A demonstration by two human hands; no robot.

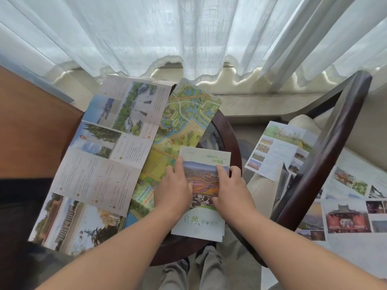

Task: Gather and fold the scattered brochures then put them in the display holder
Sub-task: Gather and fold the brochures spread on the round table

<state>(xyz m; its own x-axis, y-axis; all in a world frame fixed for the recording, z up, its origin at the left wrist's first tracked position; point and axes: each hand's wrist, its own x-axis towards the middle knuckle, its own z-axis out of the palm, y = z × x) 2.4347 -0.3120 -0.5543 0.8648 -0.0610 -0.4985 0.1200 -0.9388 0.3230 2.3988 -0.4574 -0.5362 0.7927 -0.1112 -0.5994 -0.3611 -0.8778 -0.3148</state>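
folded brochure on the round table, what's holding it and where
Both hands hold the folded brochure at mid-height: left hand on its left edge, right hand on its right edge.

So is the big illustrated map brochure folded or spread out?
Spread out: the green illustrated map brochure lies unfolded, several panels showing.
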